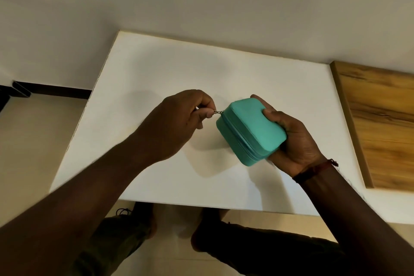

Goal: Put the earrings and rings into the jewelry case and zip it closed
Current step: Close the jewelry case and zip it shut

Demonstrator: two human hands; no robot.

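Two bare forearms [89,181] reach in from the bottom corners of the view and meet over the table. The left hand [179,123] is curled, thumb and forefinger pinching the small silver metal zipper pull [218,112] at the left end of the case. The right hand [293,141] grips the rounded rectangular turquoise jewelry case [251,130] from its right side, thumb laid across the lid and fingers wrapped behind. A thin dark red thread bracelet [315,169] circles that wrist. The case sits tilted, lid down on its base, the zipper line running along the side that faces the camera. Its shadow falls on the flat white table [156,78] beneath, so it looks lifted, though whether its lower corner touches the surface I cannot tell. Just beside the table's right edge lies a brown wood-grain board [380,123]. Below the near edge show the person's legs in dark olive trousers [257,246] above a pale floor [33,141].
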